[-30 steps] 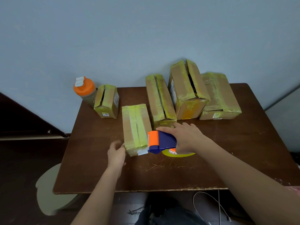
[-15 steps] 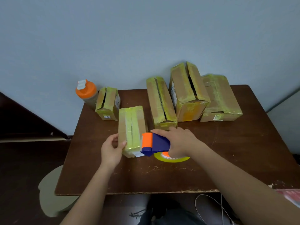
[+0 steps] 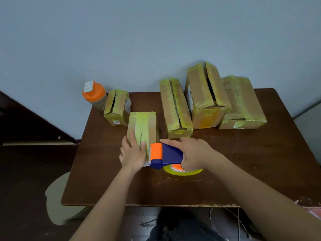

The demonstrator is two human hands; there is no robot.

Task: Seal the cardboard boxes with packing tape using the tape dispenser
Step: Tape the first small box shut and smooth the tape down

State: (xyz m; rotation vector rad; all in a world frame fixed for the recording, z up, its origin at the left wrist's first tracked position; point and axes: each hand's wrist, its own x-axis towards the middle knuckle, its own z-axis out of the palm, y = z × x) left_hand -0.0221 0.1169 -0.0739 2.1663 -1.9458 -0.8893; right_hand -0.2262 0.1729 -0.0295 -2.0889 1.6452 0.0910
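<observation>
- head view: the left hand (image 3: pixel 132 154) lies flat, fingers straight, pressing the near end of the front cardboard box (image 3: pixel 143 126) on the brown table (image 3: pixel 243 162).
- the right hand (image 3: pixel 194 153) curls round the blue and orange tape dispenser (image 3: pixel 165 155), whose orange roller touches that box's near right corner.
- four more taped boxes (image 3: pixel 206 96) stand behind, beside an orange-capped bottle (image 3: pixel 94 94).

small box labels (image 3: pixel 116 121) too blurry, no legible txt
</observation>
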